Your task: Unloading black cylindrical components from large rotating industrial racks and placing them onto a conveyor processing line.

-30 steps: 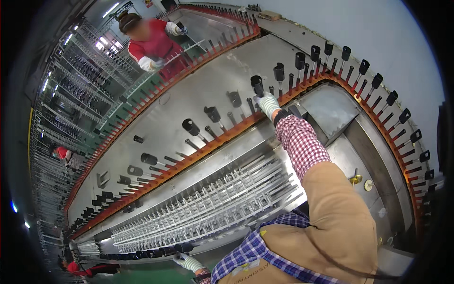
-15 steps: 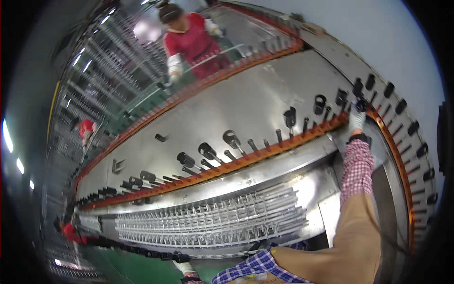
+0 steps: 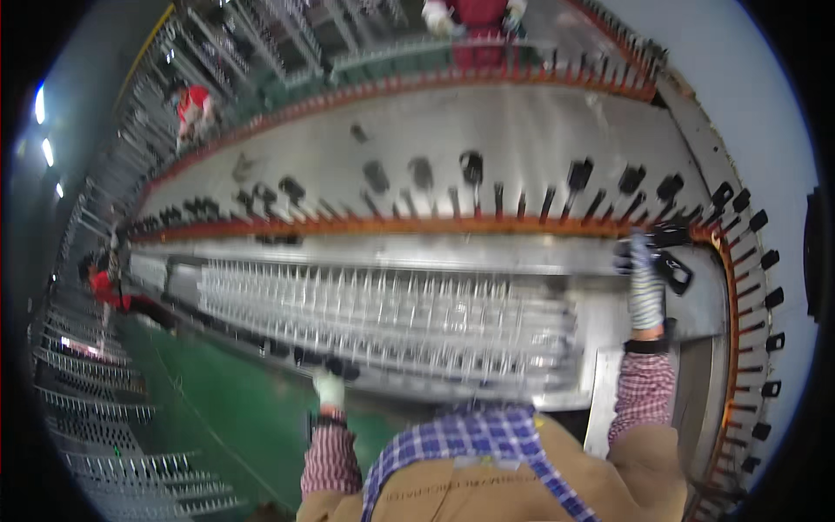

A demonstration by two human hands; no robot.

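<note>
My right hand (image 3: 645, 280), in a pale striped glove, is closed on black parts near the right end of the orange-edged conveyor. One black part (image 3: 676, 271) with a hole in its flat head sticks out to the right of my fingers. Low on the left, my left hand (image 3: 329, 388) in a white glove is at the front edge of the bench. Its fingers look closed on a dark piece (image 3: 342, 369), though blur softens the outline. Similar black parts (image 3: 471, 165) stand on upright pegs along the conveyor track (image 3: 417, 228).
A stack of metal racks (image 3: 391, 317) lies between me and the track. The track curves toward me at the right, bearing more black parts (image 3: 774, 297). Co-workers in red stand across the metal table (image 3: 522, 130) and at the left (image 3: 193, 109). Green floor (image 3: 217, 391) shows at lower left.
My view has turned and shifted. My right hand has come back from the track's corner toward me with black parts in it. My left hand sits higher in view, still by the bench edge.
</note>
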